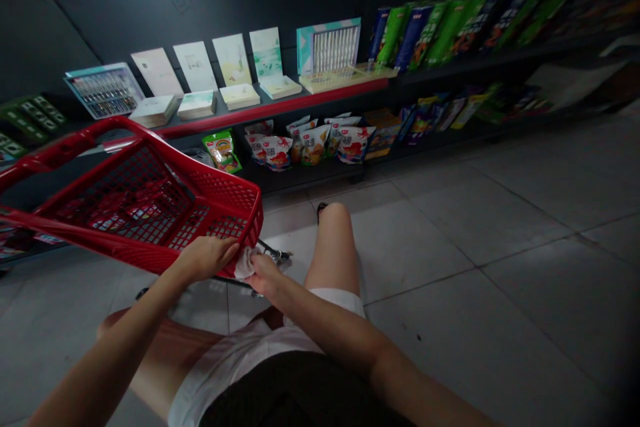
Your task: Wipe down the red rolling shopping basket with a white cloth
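A red plastic shopping cart basket (150, 203) with a mesh-like grid wall fills the left of the view, and its near corner is at my hands. My left hand (207, 257) lies over the basket's upper wall, with the fingers gripping near the corner. My right hand (263, 274) is pinching a crumpled white cloth (245, 263) against the basket's corner. The cart's lower metal frame (273, 255) shows below the basket, partly hidden by it.
Dark store shelving (320, 140) runs along the back, with boxed cards and stationery above a red shelf edge and snack bags below. Green and blue packets (440, 33) line the upper right. Grey floor tiles (450, 247) spread right. My own legs show below.
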`<act>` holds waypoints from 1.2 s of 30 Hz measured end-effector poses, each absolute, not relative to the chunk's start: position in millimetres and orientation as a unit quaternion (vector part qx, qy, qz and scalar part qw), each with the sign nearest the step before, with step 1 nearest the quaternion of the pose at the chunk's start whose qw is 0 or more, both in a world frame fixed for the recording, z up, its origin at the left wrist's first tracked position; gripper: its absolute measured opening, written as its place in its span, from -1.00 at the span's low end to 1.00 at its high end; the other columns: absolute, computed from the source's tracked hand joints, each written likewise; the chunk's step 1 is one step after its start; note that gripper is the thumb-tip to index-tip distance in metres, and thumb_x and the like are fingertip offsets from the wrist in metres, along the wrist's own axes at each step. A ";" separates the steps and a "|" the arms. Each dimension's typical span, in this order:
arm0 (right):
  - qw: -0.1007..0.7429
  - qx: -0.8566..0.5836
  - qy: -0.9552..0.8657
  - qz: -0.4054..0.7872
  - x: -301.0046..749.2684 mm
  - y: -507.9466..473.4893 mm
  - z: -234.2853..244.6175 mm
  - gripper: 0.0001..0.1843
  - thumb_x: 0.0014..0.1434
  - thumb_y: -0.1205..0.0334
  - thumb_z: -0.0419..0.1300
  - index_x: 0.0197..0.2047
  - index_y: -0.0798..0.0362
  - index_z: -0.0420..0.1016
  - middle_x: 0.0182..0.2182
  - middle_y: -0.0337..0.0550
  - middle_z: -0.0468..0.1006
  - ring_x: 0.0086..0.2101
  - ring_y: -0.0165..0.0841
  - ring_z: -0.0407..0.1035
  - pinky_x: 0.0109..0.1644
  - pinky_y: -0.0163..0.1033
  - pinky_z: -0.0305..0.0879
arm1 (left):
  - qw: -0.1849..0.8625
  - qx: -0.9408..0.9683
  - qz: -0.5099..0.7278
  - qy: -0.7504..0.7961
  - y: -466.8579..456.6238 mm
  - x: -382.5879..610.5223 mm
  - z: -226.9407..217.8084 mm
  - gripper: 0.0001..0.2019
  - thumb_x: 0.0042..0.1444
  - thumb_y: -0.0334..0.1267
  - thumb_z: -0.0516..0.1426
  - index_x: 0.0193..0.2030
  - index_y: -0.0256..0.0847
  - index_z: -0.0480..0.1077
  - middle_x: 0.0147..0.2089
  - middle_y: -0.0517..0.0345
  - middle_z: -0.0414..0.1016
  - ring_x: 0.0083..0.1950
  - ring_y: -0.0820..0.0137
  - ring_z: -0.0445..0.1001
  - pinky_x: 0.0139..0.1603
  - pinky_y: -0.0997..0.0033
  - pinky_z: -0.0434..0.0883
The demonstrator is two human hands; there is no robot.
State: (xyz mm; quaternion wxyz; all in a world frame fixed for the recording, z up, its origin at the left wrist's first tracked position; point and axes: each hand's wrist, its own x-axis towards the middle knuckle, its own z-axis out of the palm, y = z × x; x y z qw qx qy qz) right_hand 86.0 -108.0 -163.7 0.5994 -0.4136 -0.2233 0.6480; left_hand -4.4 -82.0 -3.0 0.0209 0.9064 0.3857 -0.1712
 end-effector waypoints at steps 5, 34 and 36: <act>0.636 -0.409 -0.250 0.604 147.4 -96.0 -103.4 -0.72 0.02 0.35 0.01 -0.16 0.04 0.35 -0.43 -0.24 0.45 -0.44 -0.42 0.34 -0.37 -0.32 0.32 | 0.002 0.910 -0.162 0.381 -82.8 -6.0 -6.7 -0.56 0.32 -0.04 -0.24 -0.17 -0.14 0.39 -0.31 -0.01 0.59 -0.28 0.24 0.56 -0.28 0.37 0.32; -0.053 -0.225 -0.973 -0.024 236.4 -80.0 11.2 -0.83 0.28 0.33 0.09 -0.28 0.03 0.51 -0.22 -0.20 0.56 -0.06 -0.29 0.25 -0.03 -0.17 0.11 | 0.058 0.949 -0.129 0.282 -176.9 -20.4 3.1 -0.83 0.19 -0.24 -0.01 -0.31 -0.19 0.37 -0.48 0.11 0.45 -0.41 0.29 0.48 -0.39 0.34 0.33; -0.067 -0.219 -0.973 -0.019 235.5 -87.8 10.5 -0.84 0.21 0.43 0.12 -0.28 0.04 0.51 -0.23 -0.20 0.56 -0.07 -0.29 0.26 -0.04 -0.17 0.12 | 0.076 0.947 -0.139 0.281 -179.0 -23.6 4.4 -0.84 0.19 -0.23 -0.01 -0.30 -0.18 0.37 -0.45 0.11 0.47 -0.42 0.29 0.47 -0.40 0.33 0.32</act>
